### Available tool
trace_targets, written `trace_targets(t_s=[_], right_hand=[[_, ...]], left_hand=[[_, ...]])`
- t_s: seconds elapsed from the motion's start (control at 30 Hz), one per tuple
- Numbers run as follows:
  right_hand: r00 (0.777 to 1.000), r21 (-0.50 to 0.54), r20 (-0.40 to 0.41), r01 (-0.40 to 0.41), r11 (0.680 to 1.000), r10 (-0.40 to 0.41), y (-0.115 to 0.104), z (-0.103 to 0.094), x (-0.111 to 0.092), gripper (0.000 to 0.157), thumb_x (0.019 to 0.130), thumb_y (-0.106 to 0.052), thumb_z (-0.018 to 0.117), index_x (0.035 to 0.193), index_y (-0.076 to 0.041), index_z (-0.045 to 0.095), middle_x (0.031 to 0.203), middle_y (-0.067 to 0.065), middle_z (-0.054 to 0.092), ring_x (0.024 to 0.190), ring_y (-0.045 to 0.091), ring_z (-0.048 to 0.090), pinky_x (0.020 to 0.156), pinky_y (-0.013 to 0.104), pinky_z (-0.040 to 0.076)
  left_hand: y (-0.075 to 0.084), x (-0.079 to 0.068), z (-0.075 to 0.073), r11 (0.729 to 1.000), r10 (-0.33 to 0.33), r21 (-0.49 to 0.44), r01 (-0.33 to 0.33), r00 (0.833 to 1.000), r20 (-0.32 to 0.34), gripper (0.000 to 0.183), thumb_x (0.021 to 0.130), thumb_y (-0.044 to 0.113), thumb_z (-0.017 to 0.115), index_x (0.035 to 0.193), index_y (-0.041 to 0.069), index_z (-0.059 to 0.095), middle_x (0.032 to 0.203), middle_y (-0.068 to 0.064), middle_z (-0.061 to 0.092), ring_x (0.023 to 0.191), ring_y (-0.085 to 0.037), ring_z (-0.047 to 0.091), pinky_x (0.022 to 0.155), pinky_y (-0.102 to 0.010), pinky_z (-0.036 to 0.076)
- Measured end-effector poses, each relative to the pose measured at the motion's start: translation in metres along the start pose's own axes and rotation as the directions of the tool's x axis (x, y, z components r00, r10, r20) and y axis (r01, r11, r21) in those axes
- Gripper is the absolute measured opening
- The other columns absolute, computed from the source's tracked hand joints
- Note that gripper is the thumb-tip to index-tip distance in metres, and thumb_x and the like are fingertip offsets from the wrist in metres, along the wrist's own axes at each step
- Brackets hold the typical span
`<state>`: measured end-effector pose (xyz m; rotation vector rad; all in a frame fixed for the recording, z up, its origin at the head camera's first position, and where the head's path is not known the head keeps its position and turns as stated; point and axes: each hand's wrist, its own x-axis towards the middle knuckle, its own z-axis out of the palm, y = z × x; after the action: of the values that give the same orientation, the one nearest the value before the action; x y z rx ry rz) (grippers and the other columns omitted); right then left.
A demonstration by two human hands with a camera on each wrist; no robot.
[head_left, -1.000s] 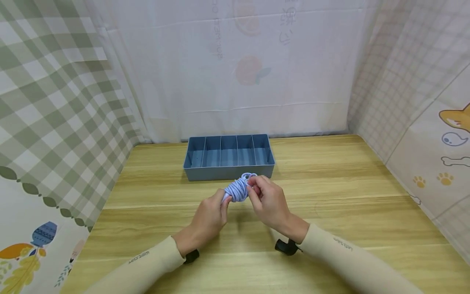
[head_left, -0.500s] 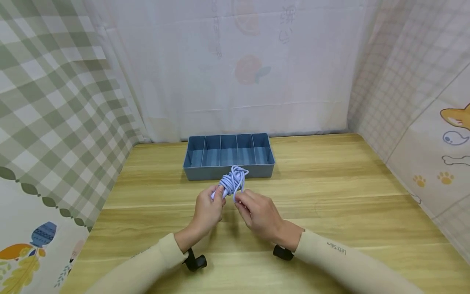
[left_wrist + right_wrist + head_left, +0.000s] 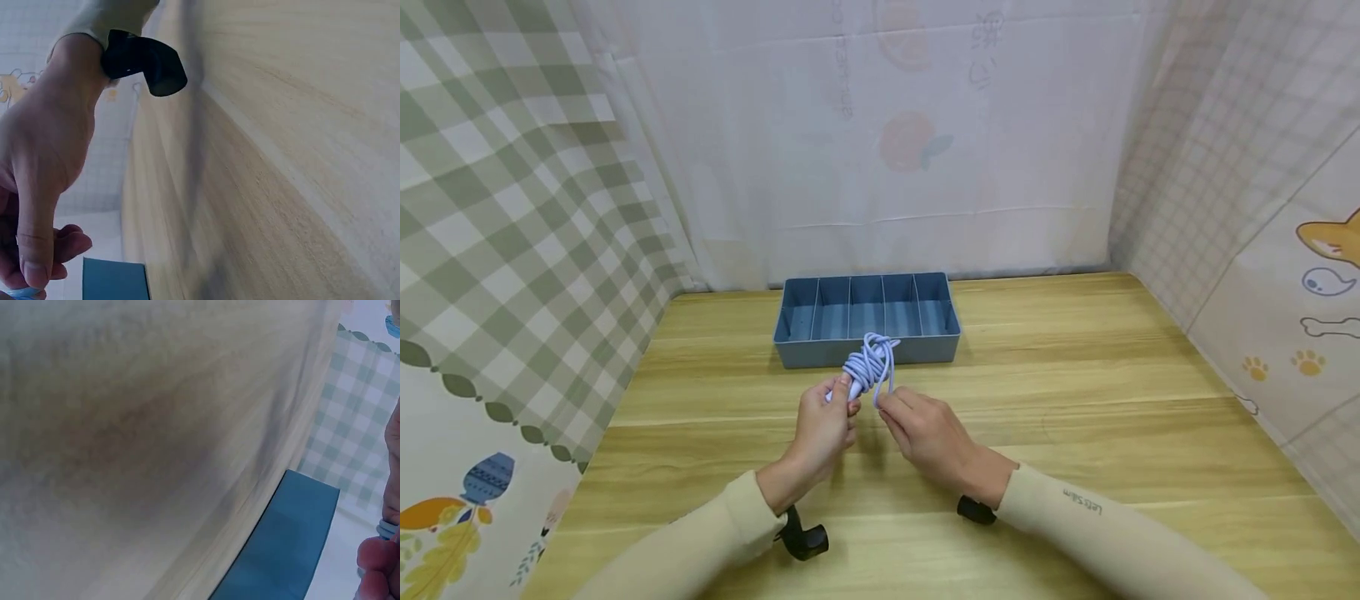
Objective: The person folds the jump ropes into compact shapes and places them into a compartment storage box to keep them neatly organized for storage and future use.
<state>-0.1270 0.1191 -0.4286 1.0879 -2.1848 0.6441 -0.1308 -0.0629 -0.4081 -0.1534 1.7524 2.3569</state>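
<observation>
A bundle of pale violet-blue cord [image 3: 867, 364], wound round its own middle with loops standing out at the far end, is held up over the table in the head view. My left hand [image 3: 822, 429] grips its near end, thumb on top. A loose strand runs down its right side, and my right hand [image 3: 928, 433] pinches this between thumb and fingers. Only a bit of the cord [image 3: 24, 292] shows beneath my left thumb [image 3: 35, 240] in the left wrist view. At the right wrist view's edge, fingertips [image 3: 378, 562] sit close to the coils [image 3: 387, 529].
Just beyond the bundle stands a blue-grey tray [image 3: 868, 352] with several compartments, near the back of the wooden table [image 3: 1075, 375]. Patterned cloths hang at the back [image 3: 775, 167] and both sides. Black wrist mounts [image 3: 805, 540] hang under the sleeves.
The bundle has shifted left and tilted upward in my left hand, its loops now before the tray. My right hand has moved down from the bundle's far end, holding a strand pulled out sideways.
</observation>
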Motion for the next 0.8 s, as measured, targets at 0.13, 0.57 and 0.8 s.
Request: trace_targets(t_s=[0.13,0.57,0.8], right_hand=[[0.999,-0.001,0.042,0.003,1.000,-0.003,-0.001,0.000,-0.001,0.022,0.089,0.003,0.072,0.110,-0.001,0.064,0.092,0.004,0.064,0.073,0.014,0.060,0.062,0.027,0.054],[0.999,0.010,-0.024,-0.022,1.000,0.022,0.003,-0.005,-0.002,0.016,0.095,0.001,0.068,0.110,0.004,0.068,0.096,0.010,0.072,0.084,0.018,0.071,0.076,0.028,0.060],[0.993,0.026,-0.090,-0.079,0.997,0.081,0.003,-0.011,0.000,0.026,0.085,0.006,0.073,0.110,0.005,0.066,0.088,0.008,0.067,0.072,0.014,0.066,0.065,0.023,0.058]], left_hand=[[-0.003,0.000,0.000,1.000,-0.001,0.023,0.001,1.000,-0.006,0.030,0.112,0.025,0.042,0.106,-0.002,0.055,0.070,0.000,0.044,0.047,-0.005,0.030,0.038,-0.019,0.025],[-0.008,-0.002,-0.007,0.976,0.113,0.189,-0.113,0.994,0.013,0.034,0.112,0.023,0.045,0.101,-0.006,0.057,0.069,-0.002,0.048,0.044,-0.008,0.036,0.038,-0.020,0.030],[-0.010,-0.001,-0.012,0.952,0.162,0.263,-0.159,0.987,0.010,0.033,0.111,0.023,0.046,0.098,-0.004,0.058,0.069,-0.005,0.051,0.044,-0.009,0.038,0.038,-0.021,0.032]])
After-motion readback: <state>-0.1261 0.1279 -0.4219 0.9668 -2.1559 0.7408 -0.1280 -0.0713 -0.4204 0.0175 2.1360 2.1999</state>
